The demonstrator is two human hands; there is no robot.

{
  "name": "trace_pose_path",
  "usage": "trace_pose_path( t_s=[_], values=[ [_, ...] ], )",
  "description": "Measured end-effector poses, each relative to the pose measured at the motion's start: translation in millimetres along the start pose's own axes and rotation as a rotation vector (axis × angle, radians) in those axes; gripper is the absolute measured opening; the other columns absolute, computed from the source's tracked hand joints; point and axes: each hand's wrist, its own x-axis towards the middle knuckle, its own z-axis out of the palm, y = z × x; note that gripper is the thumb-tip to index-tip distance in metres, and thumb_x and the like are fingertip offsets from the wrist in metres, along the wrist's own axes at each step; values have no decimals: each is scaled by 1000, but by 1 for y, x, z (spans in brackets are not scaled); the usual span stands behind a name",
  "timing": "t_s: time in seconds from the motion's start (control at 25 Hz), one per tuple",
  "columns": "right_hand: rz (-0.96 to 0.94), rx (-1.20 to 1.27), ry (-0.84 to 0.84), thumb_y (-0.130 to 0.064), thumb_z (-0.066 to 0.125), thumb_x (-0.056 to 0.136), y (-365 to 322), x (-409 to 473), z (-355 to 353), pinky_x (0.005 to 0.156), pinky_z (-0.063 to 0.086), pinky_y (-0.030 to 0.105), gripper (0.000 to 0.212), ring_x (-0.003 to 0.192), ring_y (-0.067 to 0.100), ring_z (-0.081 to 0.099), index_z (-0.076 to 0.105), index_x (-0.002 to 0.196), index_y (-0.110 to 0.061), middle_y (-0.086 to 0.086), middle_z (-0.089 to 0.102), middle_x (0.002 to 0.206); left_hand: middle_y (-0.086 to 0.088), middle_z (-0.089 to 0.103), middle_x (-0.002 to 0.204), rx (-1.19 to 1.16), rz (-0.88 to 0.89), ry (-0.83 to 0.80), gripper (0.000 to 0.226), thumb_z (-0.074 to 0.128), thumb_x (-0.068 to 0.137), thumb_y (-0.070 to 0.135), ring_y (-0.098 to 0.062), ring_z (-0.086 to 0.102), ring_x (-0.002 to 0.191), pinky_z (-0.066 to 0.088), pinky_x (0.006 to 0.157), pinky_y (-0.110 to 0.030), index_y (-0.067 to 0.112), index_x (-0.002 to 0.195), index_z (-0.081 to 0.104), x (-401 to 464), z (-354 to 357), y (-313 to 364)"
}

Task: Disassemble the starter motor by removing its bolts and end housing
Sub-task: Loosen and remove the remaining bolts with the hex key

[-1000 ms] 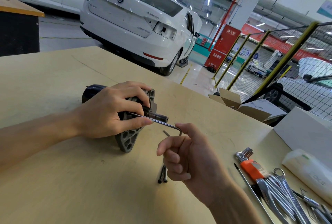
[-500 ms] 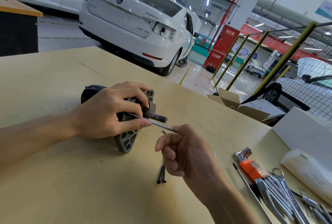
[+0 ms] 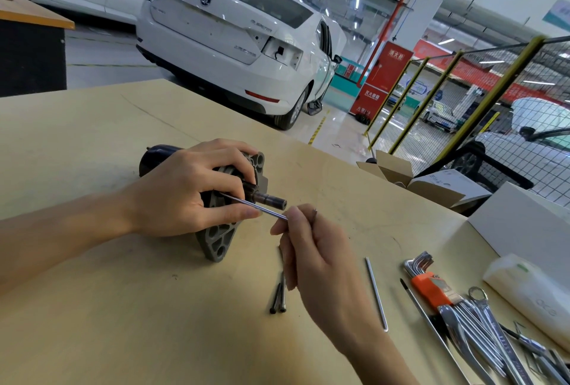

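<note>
Two hands working: left hand (image 3: 182,190) grips starter motor (image 3: 222,199), right hand (image 3: 311,249) pinches hex key (image 3: 256,206). Open cardboard box (image 3: 398,170) past desk (image 3: 92,307) edge; contents not visible.

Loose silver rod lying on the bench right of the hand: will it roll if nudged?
Probably. The loose rod looks thin, round and smooth, lying flat on the bare table, so a sideways push should roll it. It appears to be straight metal, so likely stiff. Its small hooked near end may check rolling.

Left hand (image 3: 185,190) grips the starter (image 3: 222,230) on the desk (image 3: 92,323); right hand (image 3: 311,258) pinches a hex key (image 3: 256,206) at it.
</note>
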Motion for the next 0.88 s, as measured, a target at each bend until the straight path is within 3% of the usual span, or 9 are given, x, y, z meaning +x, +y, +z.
trace_pose_path(
  t_s=[0.2,0.32,0.4,0.48,0.6,0.72,0.88],
  values=[
    [-103,-174,87,-43,38,102,5,-2,6,47,35,39,29,44,15,36,50,81,-29,-3,41,49,3,66,105,2,0,-1,33,63,89,42,-17,52,131,45,103,-36,14,75,74,0,1,1],
    [-77,-123,80,-70,33,91,2,-2,7,51,38,44,51,49,22,41,53,79,-24,-2,42,52,3,66,107,2,-2,-11,33,63,89,42,-17,51,131,46,103,-40,14,76,75,0,1,0],
    [-66,-69,62,-78,25,86,3,-3,6,50,38,37,61,48,15,45,57,80,-26,-3,46,52,3,66,106,-3,2,-7,33,63,89,42,-17,51,131,46,102,-40,14,76,75,-1,1,0],
    [-42,5,49,-74,25,88,3,-3,6,49,36,27,60,47,8,46,59,80,-26,-3,48,50,3,66,105,-8,3,-3,32,63,89,42,-18,52,131,46,102,-40,15,76,75,0,1,0],
    [25,116,16,-62,33,90,0,-3,5,44,34,20,52,44,10,43,57,74,-18,-2,46,49,3,66,106,-18,-3,-6,32,63,89,42,-18,51,131,47,101,-43,15,77,75,-1,0,1],
    [61,196,1,-54,44,88,-6,-2,3,41,32,19,46,44,15,39,45,58,-18,0,41,48,3,67,106,-21,-7,-9,34,62,90,43,-18,51,132,47,101,-43,15,77,75,-1,0,1],
    [78,283,13,-52,51,85,-11,-1,0,41,32,20,44,44,20,36,46,56,-18,4,37,47,3,67,106,-20,-13,-13,34,61,90,42,-17,51,132,46,102,-41,14,78,75,0,-1,1]
  ],
)
